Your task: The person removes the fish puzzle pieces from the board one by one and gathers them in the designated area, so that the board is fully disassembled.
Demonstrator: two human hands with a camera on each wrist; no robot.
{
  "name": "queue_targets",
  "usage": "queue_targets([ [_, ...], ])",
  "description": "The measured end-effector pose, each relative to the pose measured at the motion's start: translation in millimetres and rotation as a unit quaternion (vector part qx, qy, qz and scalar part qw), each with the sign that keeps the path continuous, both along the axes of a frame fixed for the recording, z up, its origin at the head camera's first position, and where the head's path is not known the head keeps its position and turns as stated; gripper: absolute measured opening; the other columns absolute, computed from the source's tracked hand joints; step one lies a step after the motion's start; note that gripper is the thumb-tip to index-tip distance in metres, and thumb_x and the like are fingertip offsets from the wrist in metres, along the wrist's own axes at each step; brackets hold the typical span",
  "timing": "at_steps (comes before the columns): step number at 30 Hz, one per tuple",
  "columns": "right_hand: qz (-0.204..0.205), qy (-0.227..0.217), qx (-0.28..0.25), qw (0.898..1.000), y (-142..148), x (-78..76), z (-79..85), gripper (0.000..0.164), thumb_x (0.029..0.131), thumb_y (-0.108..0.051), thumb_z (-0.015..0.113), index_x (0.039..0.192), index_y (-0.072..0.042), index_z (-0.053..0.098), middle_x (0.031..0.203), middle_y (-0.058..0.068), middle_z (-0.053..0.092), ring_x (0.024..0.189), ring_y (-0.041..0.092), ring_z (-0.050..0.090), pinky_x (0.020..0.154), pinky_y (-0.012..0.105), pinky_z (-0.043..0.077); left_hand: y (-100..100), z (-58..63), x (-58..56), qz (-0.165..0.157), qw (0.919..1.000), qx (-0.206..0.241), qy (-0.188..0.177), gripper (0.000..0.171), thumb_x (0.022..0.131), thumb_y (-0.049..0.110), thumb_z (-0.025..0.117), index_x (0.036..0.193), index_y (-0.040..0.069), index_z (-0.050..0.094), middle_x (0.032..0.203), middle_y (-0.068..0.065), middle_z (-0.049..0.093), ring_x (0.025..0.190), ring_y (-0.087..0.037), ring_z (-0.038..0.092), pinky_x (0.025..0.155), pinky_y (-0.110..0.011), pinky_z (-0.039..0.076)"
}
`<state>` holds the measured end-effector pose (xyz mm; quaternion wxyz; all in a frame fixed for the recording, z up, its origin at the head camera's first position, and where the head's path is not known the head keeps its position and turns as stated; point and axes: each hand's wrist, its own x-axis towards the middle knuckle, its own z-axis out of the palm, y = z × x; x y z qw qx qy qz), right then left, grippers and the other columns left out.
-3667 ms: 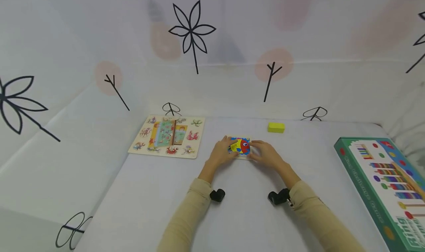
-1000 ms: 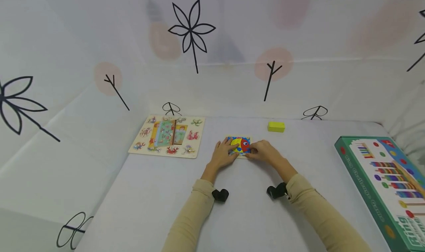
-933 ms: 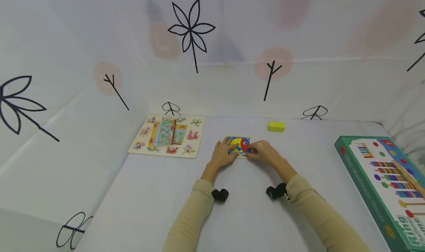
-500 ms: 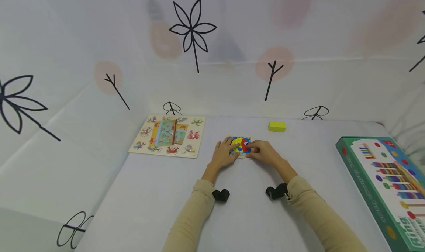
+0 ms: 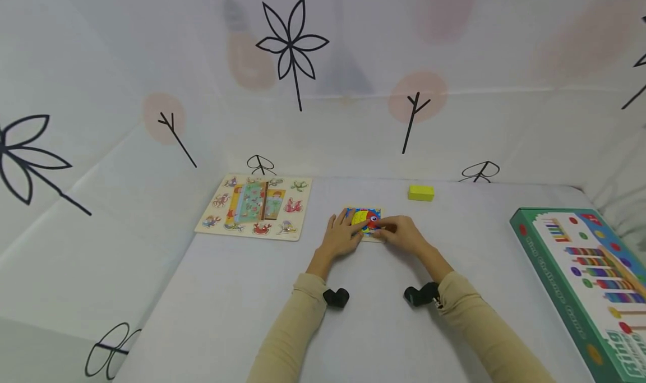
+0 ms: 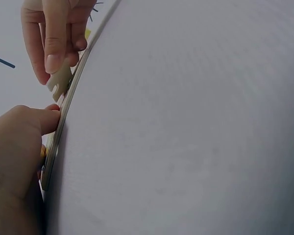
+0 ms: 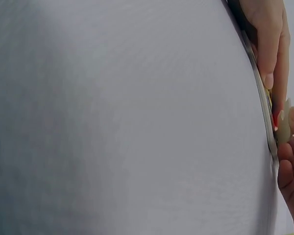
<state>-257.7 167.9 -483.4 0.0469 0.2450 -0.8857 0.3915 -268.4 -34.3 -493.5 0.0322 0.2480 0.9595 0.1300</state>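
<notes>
A small fish jigsaw puzzle (image 5: pixel 360 217), yellow, red and blue on a thin wooden board, lies flat on the white table. My left hand (image 5: pixel 339 238) rests on its left side, the index finger stretched over the picture and the thumb at the near edge. At the puzzle's right end, my right hand (image 5: pixel 406 237) pinches a jigsaw piece between thumb and fingers. The wrist views show that jigsaw piece (image 6: pixel 62 81) tilted up from the board (image 6: pixel 63 115), its pale bare-wood side showing. Its printed side is partly hidden by the fingers.
A larger wooden picture board (image 5: pixel 287 230) with sea animals lies at the left back. A yellow-green block (image 5: pixel 421 193) sits behind the right hand. On the right stands a large green game box (image 5: pixel 550 282). A patterned white cloth wall (image 5: pixel 343 136) rises behind the table.
Both hands earlier lay around the puzzle's two sides. The right hand now pinches a piece tilted up at the right end, and the left index finger has stretched further right over the fish.
</notes>
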Motion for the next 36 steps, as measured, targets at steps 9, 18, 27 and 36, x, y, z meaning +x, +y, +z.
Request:
queue_targets([
  [9,-0.017,-0.071,-0.062,0.995,0.4,0.4,0.9,0.032,0.083,-0.006,0.069,0.11,0.011,0.064,0.103,0.023,0.068,0.092,0.034,0.066,0.078,0.037,0.055,0.7,-0.7,-0.1,0.002,1.0,-0.006,0.0,0.044,0.098,0.033,0.037,0.142,0.034,0.041,0.155,-0.008,0.024,0.144,-0.029,0.013,0.114,-0.051,0.012],
  [18,-0.01,-0.078,-0.166,0.983,12.0,5.8,-1.7,0.036,0.079,0.004,0.07,0.111,0.018,0.059,0.097,0.031,0.066,0.08,0.018,0.066,0.068,0.013,0.05,0.1,-1.5,0.7,0.006,1.0,-0.005,0.006,0.044,0.098,0.035,0.036,0.141,0.033,0.045,0.154,-0.006,0.025,0.144,-0.028,0.014,0.114,-0.05,0.012],
  [27,-0.056,-0.07,-0.147,0.985,61.1,27.4,7.2,0.039,0.081,0.003,0.068,0.117,0.015,0.057,0.103,0.03,0.065,0.077,0.0,0.058,0.069,0.011,0.049,1.4,-2.0,0.2,0.014,0.9999,0.009,0.0,0.045,0.097,0.034,0.035,0.14,0.031,0.046,0.155,-0.005,0.024,0.144,-0.026,0.013,0.115,-0.048,0.01],
  [36,-0.11,-0.015,-0.082,0.99,122.7,57.7,11.1,0.034,0.076,0.006,0.072,0.108,0.016,0.061,0.097,0.031,0.065,0.074,-0.006,0.057,0.066,0.007,0.047,2.1,-4.6,-0.4,0.013,0.9998,0.012,0.002,0.045,0.097,0.034,0.035,0.14,0.033,0.046,0.155,-0.005,0.024,0.144,-0.027,0.012,0.114,-0.049,0.01],
])
